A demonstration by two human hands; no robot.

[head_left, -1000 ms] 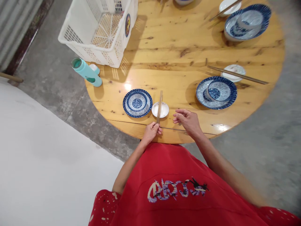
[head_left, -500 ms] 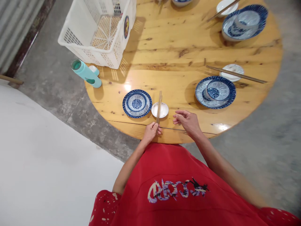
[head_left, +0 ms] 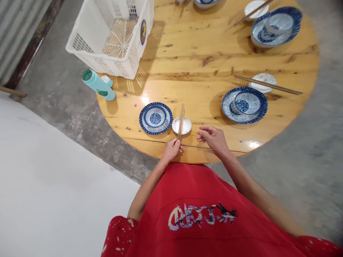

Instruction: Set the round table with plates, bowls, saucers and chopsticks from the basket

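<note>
My left hand (head_left: 172,150) is closed around the near ends of a pair of wooden chopsticks (head_left: 181,119) at the table's front edge. Their far ends lie across a small white dish (head_left: 187,125). To the left of that dish sits a blue-and-white plate (head_left: 142,125) with a bowl (head_left: 155,117) on it, seen from above. My right hand (head_left: 213,138) hovers right of the dish, fingers loosely bent and a little apart, holding nothing. Beyond it stands another patterned plate (head_left: 262,110) with a bowl (head_left: 242,105) on it.
A white plastic crate (head_left: 134,66) stands at the table's left edge, beside a turquoise bottle (head_left: 98,85). At right, chopsticks (head_left: 281,87) rest over a white dish (head_left: 264,79). More bowls (head_left: 276,28) are on the far side of the round wooden table (head_left: 184,85).
Almost nothing differs. The whole view has shifted slightly, while both hands stay in place and my left hand keeps its hold on the chopsticks.
</note>
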